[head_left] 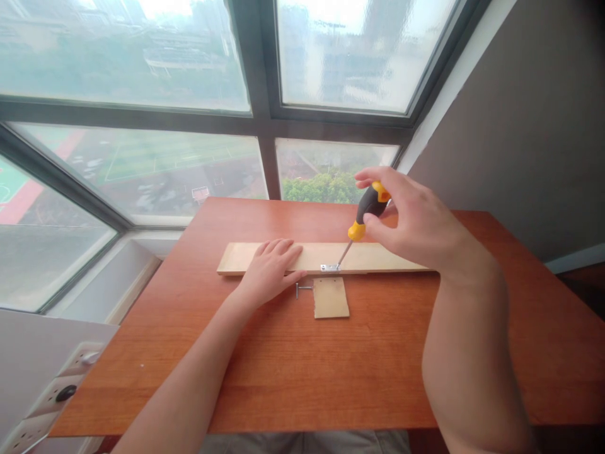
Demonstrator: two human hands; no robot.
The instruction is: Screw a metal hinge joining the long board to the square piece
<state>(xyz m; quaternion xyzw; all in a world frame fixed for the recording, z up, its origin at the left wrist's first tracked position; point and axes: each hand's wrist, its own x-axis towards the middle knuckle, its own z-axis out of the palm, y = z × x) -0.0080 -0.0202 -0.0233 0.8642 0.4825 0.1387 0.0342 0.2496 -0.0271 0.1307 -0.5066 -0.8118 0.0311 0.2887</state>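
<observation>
A long pale wooden board [321, 255] lies across the table. My left hand [269, 274] rests flat on its left part with the fingers stretched out. In my right hand [406, 214] is a screwdriver [369, 205] with a black and yellow handle, held tilted between thumb and fingers. Its tip meets the right end of a small metal bracket [329, 268] at the board's near edge. Just in front lies a small square wood piece [331, 298] with holes near its top edge. A T-shaped metal piece [302, 288] lies beside it, close to my left thumb.
The reddish-brown wooden table [302, 366] reaches back to large windows with grey frames [265, 126]. Power sockets [61, 394] with a black plug are on the wall at lower left. A grey wall [510, 139] rises on the right.
</observation>
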